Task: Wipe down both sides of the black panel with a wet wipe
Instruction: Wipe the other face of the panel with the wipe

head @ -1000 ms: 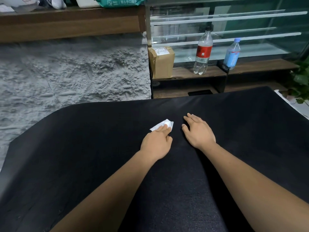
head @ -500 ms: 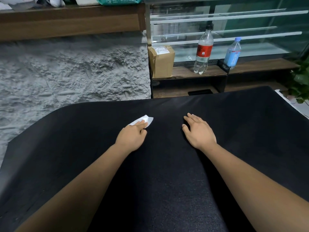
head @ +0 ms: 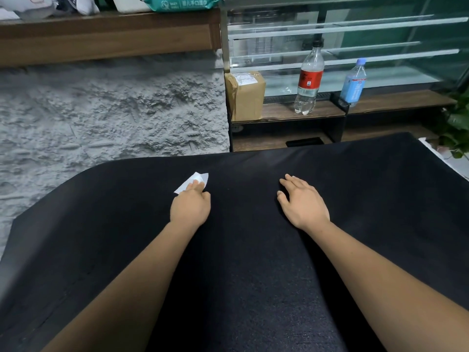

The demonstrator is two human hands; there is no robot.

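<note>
Wipe: white wet wipe [head: 196,181] pokes out ahead of left hand [head: 190,207], mostly hidden under its fingers, grip unclear | right hand [head: 303,203]: flat, fingers spread, on black panel [head: 241,275] | panel: beneath both hands, near edge cut off

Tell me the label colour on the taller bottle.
The taller bottle has a red label, clearest in the head view.
</note>
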